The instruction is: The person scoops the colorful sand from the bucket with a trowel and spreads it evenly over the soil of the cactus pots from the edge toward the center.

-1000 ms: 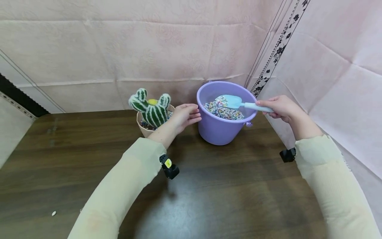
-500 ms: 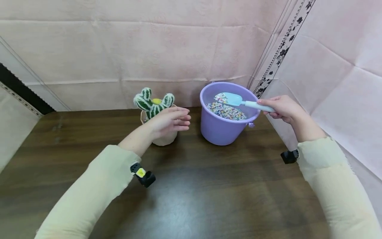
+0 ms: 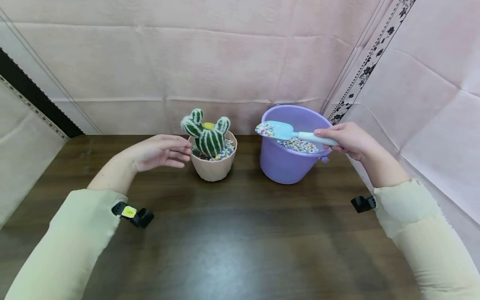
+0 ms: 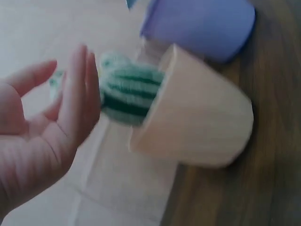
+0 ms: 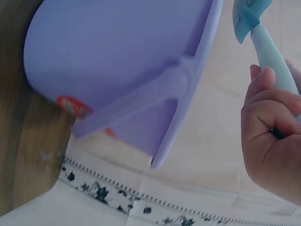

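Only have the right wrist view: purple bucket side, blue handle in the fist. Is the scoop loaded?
Observer: Yes. The head view shows the blue scoop carrying coloured pebbles, held by the right hand above the purple bucket at its left rim.
Operator: What is next to the bucket?
Observer: A beige pot with a green striped cactus, standing on the table to the bucket's left.
Operator: Left hand on the pot?
Observer: No. The left hand is open just left of the pot, fingers straight, holding nothing.

purple bucket (image 3: 286, 166) | pale-blue scoop (image 3: 285, 131) | green-and-white-striped cactus (image 3: 208, 137) | seemingly beige pot (image 3: 213, 168)
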The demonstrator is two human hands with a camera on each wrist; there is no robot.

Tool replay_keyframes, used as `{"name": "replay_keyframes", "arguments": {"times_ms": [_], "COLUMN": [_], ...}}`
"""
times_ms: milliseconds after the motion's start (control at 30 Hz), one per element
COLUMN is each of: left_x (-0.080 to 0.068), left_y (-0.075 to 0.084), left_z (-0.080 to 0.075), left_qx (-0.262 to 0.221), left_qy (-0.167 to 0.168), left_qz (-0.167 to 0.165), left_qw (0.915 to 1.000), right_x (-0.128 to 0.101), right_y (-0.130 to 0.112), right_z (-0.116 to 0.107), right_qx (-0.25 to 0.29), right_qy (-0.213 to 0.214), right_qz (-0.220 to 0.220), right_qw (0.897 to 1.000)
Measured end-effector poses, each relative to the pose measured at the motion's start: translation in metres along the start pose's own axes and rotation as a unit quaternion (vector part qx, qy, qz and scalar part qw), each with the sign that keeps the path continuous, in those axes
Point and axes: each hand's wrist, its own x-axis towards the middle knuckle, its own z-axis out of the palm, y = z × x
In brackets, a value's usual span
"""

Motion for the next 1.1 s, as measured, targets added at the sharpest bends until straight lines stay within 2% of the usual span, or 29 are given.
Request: {"name": "replay_keyframes", "arguments": {"times_ms": [100, 233, 367, 567, 733, 867, 1100], "left_x": [0.009, 0.024, 0.037, 0.054, 0.056, 0.049, 0.034], "left_y": [-0.009, -0.021, -0.030, -0.036, -0.036, -0.035, -0.038], "left_z": [-0.012, -0.020, -0.024, -0.019, -0.015, -0.012, -0.003], "left_qx": [-0.033, -0.071, -0.054, 0.004, 0.016, -0.011, -0.025], "left_qy": [0.076, 0.168, 0.206, 0.222, 0.230, 0.211, 0.156], "left_qz": [-0.016, -0.033, -0.049, -0.071, -0.080, -0.081, -0.128], "left_qw": [0.9964, 0.9827, 0.9759, 0.9724, 0.9698, 0.9740, 0.9791], "right_x": [0.001, 0.003, 0.005, 0.006, 0.006, 0.006, 0.007], "right_y": [-0.005, -0.012, -0.017, -0.021, -0.022, -0.023, -0.025], "right_z": [0.009, 0.021, 0.035, 0.054, 0.062, 0.067, 0.071], "right_qx": [0.002, 0.002, 0.005, 0.005, 0.006, 0.013, 0.013], "right_qy": [-0.010, -0.034, -0.059, -0.069, -0.071, -0.075, -0.076], "right_qz": [0.000, -0.002, -0.008, -0.010, -0.019, -0.019, -0.019], "right_qw": [1.000, 0.999, 0.998, 0.998, 0.997, 0.997, 0.997]}}
